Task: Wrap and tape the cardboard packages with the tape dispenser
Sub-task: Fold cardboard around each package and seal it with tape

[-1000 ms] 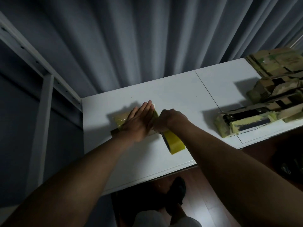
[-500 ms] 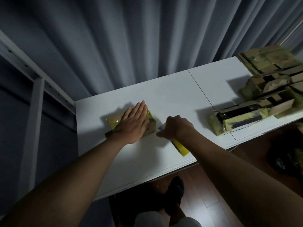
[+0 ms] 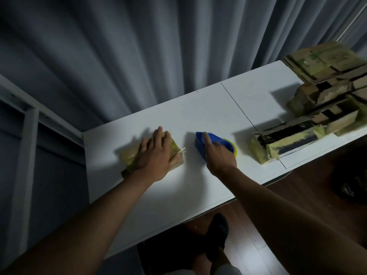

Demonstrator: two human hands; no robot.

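Package (image 3: pixel 174 150) looked light, tape-slick (pin it flat): left hand (image 3: pixel 156 155) pressed it open-palmed; right hand (image 3: pixel 219 155) gripped dispenser (image 3: pixel 202 146).

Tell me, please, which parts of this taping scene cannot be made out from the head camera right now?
- Small package: the top is mostly covered by the flat left hand.
- Tape dispenser: the right hand hides its handle and most of the yellow roll, so the grip is unclear.
- Stack of packages: cut off by the right edge and blurred.
- Loose tape end: too thin to trace.
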